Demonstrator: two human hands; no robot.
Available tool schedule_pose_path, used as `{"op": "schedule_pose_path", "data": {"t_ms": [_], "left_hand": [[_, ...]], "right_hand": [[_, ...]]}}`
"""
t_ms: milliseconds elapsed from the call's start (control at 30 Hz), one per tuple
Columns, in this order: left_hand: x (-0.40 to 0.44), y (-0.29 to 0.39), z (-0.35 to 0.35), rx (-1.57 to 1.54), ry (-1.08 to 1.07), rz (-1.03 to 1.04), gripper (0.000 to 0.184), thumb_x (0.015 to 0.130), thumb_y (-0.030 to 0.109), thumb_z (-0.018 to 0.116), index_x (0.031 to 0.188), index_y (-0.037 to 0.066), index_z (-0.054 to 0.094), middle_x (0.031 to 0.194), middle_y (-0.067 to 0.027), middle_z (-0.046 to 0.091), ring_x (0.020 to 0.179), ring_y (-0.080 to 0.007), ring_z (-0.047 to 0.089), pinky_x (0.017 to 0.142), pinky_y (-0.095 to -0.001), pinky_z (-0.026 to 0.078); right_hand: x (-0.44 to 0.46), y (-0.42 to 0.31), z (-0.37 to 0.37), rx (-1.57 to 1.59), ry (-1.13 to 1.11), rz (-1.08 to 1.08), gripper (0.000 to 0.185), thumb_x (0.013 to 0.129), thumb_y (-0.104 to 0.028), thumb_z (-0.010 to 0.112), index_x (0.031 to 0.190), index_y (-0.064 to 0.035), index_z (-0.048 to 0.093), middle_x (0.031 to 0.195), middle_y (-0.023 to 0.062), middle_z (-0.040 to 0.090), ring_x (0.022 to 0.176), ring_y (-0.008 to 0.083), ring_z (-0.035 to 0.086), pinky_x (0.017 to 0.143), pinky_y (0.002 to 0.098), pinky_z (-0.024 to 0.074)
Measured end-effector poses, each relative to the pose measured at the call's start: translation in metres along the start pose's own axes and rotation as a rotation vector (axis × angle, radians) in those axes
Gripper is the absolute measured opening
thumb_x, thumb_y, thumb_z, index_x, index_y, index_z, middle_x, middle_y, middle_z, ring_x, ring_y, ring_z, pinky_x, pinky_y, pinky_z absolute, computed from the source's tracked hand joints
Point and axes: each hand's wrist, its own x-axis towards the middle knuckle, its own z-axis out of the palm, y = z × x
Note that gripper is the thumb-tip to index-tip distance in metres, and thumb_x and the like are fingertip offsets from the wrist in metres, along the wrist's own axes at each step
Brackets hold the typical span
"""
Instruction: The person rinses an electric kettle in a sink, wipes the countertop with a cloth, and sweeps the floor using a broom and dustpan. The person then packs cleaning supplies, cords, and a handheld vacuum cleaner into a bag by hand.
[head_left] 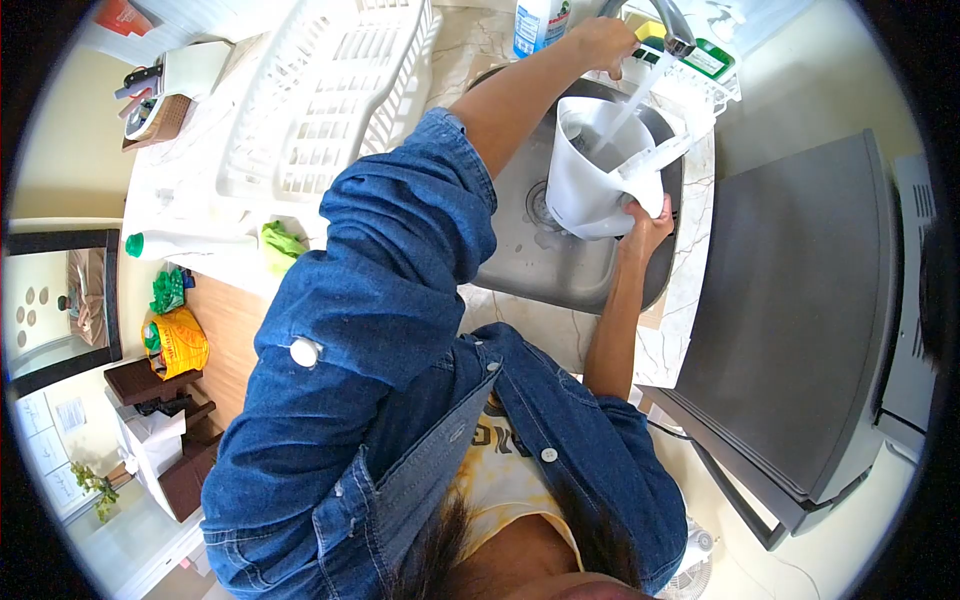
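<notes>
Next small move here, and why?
Probably turn off the tap with the left hand once filled enough: water is running into the white jug, the right hand holds it, and the left is beside the tap.

We find the white jug smooth-sided and open-mouthed, mouth up, its handle toward the sink's right edge; it sits within the basin, right of centre and partly over the drain, and we cannot tell whether its base touches bottom. Shiny metal faucet noted, arching over the sink's far edge near the right corner, running, its stream falling into the jug's mouth.
</notes>
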Motion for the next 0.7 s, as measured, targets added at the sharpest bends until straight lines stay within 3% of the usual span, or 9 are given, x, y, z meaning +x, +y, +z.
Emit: {"op": "schedule_pose_path", "data": {"t_ms": [400,700], "left_hand": [[0.007,0.001,0.010,0.021,0.023,-0.080,0.041,0.051,0.026,0.071,0.088,0.012,0.060,0.080,-0.0092,0.060,0.076,-0.0276,0.059,0.066,-0.0378,0.049],[-0.001,0.002,0.000,0.031,0.018,-0.011,0.039,0.051,0.026,0.071,0.086,0.012,0.061,0.079,-0.0093,0.061,0.074,-0.0274,0.060,0.064,-0.0376,0.049]], "right_hand": [[-0.002,-0.006,0.003,-0.042,0.025,0.033,0.026,0.045,0.003,0.053,0.070,-0.0030,0.050,0.067,-0.0025,0.049,0.060,0.0068,0.042,0.059,0.0203,0.0342],[-0.002,-0.004,0.003,-0.013,0.021,0.034,0.027,0.045,0.003,0.055,0.072,-0.0025,0.050,0.067,-0.0015,0.051,0.059,0.0071,0.044,0.058,0.0204,0.0357]]}}
